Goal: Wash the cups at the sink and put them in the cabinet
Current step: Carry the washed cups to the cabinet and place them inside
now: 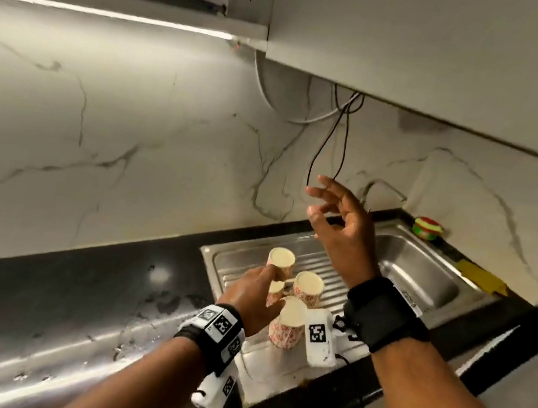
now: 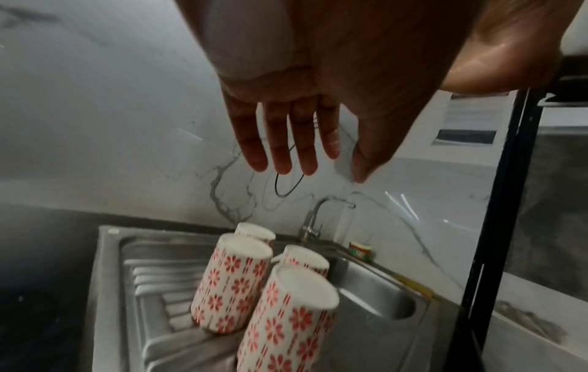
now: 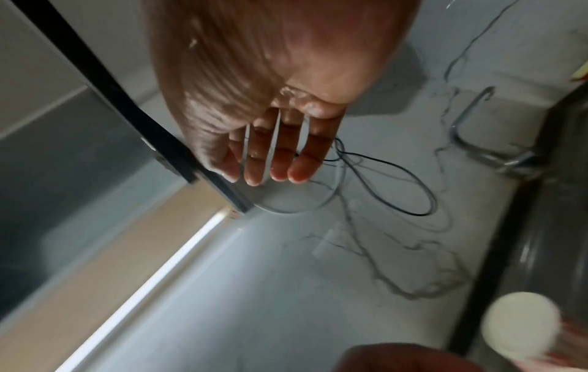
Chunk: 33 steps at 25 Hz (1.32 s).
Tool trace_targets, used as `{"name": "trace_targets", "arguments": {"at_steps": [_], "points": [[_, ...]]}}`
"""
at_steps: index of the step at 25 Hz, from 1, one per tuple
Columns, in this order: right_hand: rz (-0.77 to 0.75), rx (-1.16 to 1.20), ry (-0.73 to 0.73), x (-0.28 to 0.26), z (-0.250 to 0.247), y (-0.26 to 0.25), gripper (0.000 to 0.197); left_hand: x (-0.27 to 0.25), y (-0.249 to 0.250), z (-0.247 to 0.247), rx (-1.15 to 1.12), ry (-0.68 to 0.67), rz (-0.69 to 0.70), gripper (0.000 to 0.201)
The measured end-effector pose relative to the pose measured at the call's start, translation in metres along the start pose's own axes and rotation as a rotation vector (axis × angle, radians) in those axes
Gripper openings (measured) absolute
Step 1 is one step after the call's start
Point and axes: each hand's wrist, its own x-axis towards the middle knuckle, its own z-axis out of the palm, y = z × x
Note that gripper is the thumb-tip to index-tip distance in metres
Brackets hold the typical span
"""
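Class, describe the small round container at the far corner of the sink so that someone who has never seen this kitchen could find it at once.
Start at the steel sink set in the dark counter under the wall cabinets, and follow its basin to the back corner by the marble wall, past the tap. There sits a small round tub, banded red and green, unlike the four flower-patterned cups upside down on the drainboard.

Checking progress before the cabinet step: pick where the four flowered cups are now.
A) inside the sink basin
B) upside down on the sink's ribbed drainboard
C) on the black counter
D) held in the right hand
B: all four cups stand bottoms-up on the drainboard, beside the basin.
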Motion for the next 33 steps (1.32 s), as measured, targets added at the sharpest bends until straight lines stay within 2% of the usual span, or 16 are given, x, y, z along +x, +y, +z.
{"name": "trace_targets", "arguments": {"at_steps": [2, 4, 6, 8, 11, 13, 17, 20, 23, 27, 30, 33], "points": [[0.138, -0.092, -0.099, 0.004, 0.001, 0.063, 0.038, 0.019, -0.004, 0.035, 0.067, -0.085, -0.075, 0.054], [0.286, -0.274, -0.250, 0.009, 0.000, 0.123, 0.036, 0.036, -0.009, 0.068, 0.144, -0.158, -0.137, 0.070], [0.370, -0.532, -0.422, 0.012, 0.001, 0.174, 0.049, 0.048, -0.013, 0.094, 0.212, -0.208, -0.169, 0.088], [0.448, -0.748, -0.602, 0.011, 0.007, 0.214, 0.070, 0.058, -0.016, 0.113, 0.233, -0.257, -0.185, 0.100], [0.555, -0.867, -0.804, 0.006, 0.018, 0.262, 0.091, 0.070, -0.020, 0.133, 0.212, -0.286, -0.212, 0.104], [0.568, -0.869, -0.857, 0.000, 0.020, 0.282, 0.091, 0.073, -0.022, 0.142, 0.171, -0.245, -0.230, 0.100], [0.544, -0.833, -0.801, -0.007, 0.016, 0.286, 0.076, 0.065, -0.021, 0.127, 0.084, -0.251, -0.224, 0.096], [0.530, -0.806, -0.718, -0.001, 0.008, 0.255, 0.082, 0.051, -0.018, 0.082, 0.077, -0.219, -0.193, 0.095], [0.460, -0.704, -0.540, 0.009, -0.005, 0.193, 0.081, 0.034, -0.013, 0.007, 0.032, -0.109, -0.140, 0.097], [0.314, -0.364, -0.379, 0.029, -0.003, 0.078, 0.079, 0.015, -0.008, -0.124, 0.046, 0.085, -0.072, 0.096], [0.128, -0.053, -0.305, 0.051, 0.028, -0.020, 0.076, -0.011, 0.003, -0.233, 0.179, 0.250, 0.009, 0.100], [-0.044, 0.043, -0.203, 0.079, 0.060, -0.102, 0.070, -0.039, 0.023, -0.332, 0.266, 0.386, 0.055, 0.097]]}}
